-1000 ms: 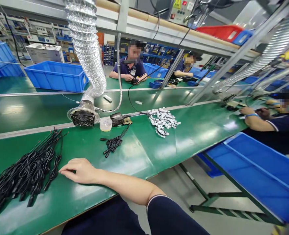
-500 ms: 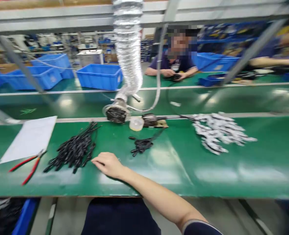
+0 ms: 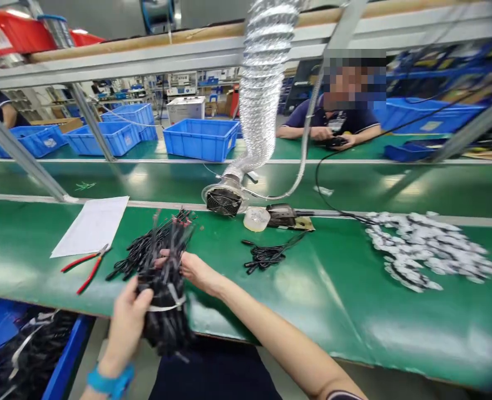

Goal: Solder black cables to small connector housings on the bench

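A thick bundle of black cables (image 3: pixel 168 325), tied round with a white band, hangs upright at the table's front edge. My left hand (image 3: pixel 131 311), with a blue wristband, grips it from the left side, thumb across the front. My right hand (image 3: pixel 191 269) reaches in from the right; its fingers close round the upper strands, partly hidden behind them and blurred. Behind the bundle lies a pile of loose black cables (image 3: pixel 139 247). Pliers with red handles (image 3: pixel 89 272) rest open on the table to its left. A smaller group of black cables (image 3: pixel 266 255) lies to the right.
A paper sheet (image 3: pixel 91 225) lies at left. A fan on a foil duct (image 3: pixel 224 203), a clear round container (image 3: pixel 257 219) and white strip pieces (image 3: pixel 433 250) line the back. A blue bin of cables (image 3: pixel 68 355) stands below left. A co-worker (image 3: pixel 337 122) sits opposite.
My left hand has come into view with the banded cable bundle. My right hand has moved from lying on the table to the bundle's upper strands. The view has shifted left.
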The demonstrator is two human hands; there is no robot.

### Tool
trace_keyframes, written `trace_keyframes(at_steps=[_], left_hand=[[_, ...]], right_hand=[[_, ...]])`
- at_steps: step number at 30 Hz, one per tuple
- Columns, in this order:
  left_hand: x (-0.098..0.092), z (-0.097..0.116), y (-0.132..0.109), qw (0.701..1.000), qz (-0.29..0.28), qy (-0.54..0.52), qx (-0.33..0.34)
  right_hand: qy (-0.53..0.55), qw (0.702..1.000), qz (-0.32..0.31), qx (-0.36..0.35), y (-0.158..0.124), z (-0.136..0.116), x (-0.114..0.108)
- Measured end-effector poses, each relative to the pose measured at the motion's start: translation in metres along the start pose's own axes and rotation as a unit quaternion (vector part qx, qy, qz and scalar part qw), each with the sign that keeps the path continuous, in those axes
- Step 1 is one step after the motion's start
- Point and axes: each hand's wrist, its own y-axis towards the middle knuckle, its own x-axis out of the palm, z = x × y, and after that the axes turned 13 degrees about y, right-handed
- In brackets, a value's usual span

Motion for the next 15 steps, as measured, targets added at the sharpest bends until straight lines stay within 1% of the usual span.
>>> trace_keyframes(at_steps=[3, 4, 5, 6, 7, 9, 10, 11, 12, 13, 14, 15], left_hand=[[0.069, -0.007, 0.016, 0.991, -0.121, -0.056, 0.011], [0.087, -0.006, 0.019, 0.986, -0.152, -0.06, 0.019], [0.101, -0.005, 0.021, 0.982, -0.178, -0.058, 0.027], [0.11, -0.004, 0.023, 0.977, -0.204, -0.055, 0.035], [0.115, -0.004, 0.026, 0.971, -0.229, -0.047, 0.041], [0.116, -0.003, 0.036, 0.964, -0.259, 0.002, 0.065], [0.114, -0.004, 0.043, 0.961, -0.257, 0.048, 0.095], [0.11, -0.004, 0.052, 0.956, -0.236, 0.106, 0.136], [0.107, -0.004, 0.062, 0.947, -0.196, 0.174, 0.186], [0.104, -0.005, 0.074, 0.929, -0.139, 0.248, 0.236], [0.101, -0.005, 0.086, 0.902, -0.075, 0.323, 0.277], [0.098, -0.006, 0.098, 0.868, -0.016, 0.394, 0.302]], right_hand=[[0.065, 0.995, 0.078, -0.002, -0.001, -0.016, -0.036], [0.074, 0.992, 0.105, -0.01, -0.002, -0.02, -0.05], [0.08, 0.988, 0.132, -0.021, -0.004, -0.023, -0.062], [0.086, 0.984, 0.156, -0.033, -0.005, -0.026, -0.073], [0.09, 0.98, 0.175, -0.043, -0.006, -0.028, -0.083], [0.099, 0.974, 0.198, -0.057, -0.006, -0.03, -0.097], [0.104, 0.971, 0.205, -0.06, -0.005, -0.031, -0.101], [0.109, 0.97, 0.21, -0.06, -0.004, -0.031, -0.104], [0.113, 0.969, 0.213, -0.057, -0.003, -0.031, -0.106], [0.116, 0.969, 0.213, -0.053, -0.003, -0.032, -0.107], [0.119, 0.969, 0.211, -0.049, -0.003, -0.031, -0.108], [0.122, 0.969, 0.208, -0.045, -0.004, -0.03, -0.108]])
